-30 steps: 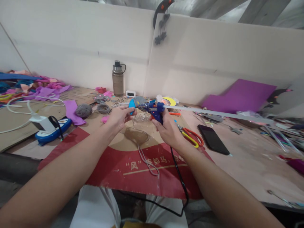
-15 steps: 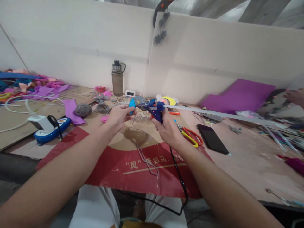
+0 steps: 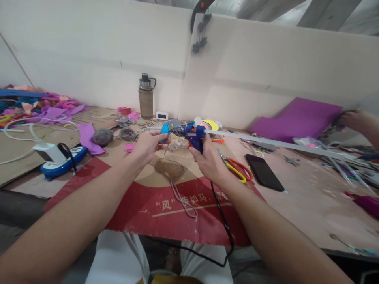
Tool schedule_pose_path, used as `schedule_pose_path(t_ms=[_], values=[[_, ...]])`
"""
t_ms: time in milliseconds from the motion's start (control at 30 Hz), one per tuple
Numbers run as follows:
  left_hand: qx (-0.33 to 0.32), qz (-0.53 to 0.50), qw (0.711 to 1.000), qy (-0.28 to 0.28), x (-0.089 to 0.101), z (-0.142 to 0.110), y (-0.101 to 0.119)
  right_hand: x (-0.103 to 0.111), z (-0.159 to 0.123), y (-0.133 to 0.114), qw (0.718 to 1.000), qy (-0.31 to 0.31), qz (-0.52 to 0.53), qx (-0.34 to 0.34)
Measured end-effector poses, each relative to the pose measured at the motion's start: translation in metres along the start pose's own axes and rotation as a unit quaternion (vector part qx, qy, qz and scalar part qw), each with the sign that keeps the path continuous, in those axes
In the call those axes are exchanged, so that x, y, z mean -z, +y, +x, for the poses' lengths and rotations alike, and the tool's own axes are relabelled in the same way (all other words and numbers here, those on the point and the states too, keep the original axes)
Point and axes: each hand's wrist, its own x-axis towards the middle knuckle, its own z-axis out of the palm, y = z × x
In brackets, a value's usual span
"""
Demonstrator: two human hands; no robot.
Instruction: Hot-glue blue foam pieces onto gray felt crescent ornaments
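Note:
Between the thumb and fingers of my left hand (image 3: 151, 145) is a small blue piece, perhaps felt (image 3: 165, 130). My right hand (image 3: 208, 159) is wrapped round the handle of a blue hot glue gun (image 3: 192, 133). Its nozzle points left, close to the blue piece; whether they touch I cannot make out. A long, whitish glue stick (image 3: 260, 139) sticks out of the gun's back end toward the right. Thin grey yarn (image 3: 183, 201) hangs below the left hand and lies over the red and tan cardboard (image 3: 130, 213).
Scissors (image 3: 238, 169) and a black phone (image 3: 263, 172) lie right of my right hand. A bottle (image 3: 146, 96) stands by the white panel. Grey yarn balls (image 3: 102, 136) and a blue power strip (image 3: 63, 161) are at left. Another person's hand (image 3: 355, 120) is at far right.
My hands, the glue gun and the blue piece hold almost the same position. At far right the other person's hand has moved left, to the purple sheet's edge.

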Motion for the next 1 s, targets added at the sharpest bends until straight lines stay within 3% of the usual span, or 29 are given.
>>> schedule_pose_path(t_ms=[500,1000], values=[[0.006,-0.002,1.0,0.014,-0.0002,-0.0049,0.007,0.0002,-0.0006,-0.0024,1.0,-0.017,0.002,-0.009],[0.005,0.006,1.0,0.005,-0.0027,-0.0023,-0.0008,-0.0001,-0.0002,-0.001,1.0,-0.004,0.009,0.0]])
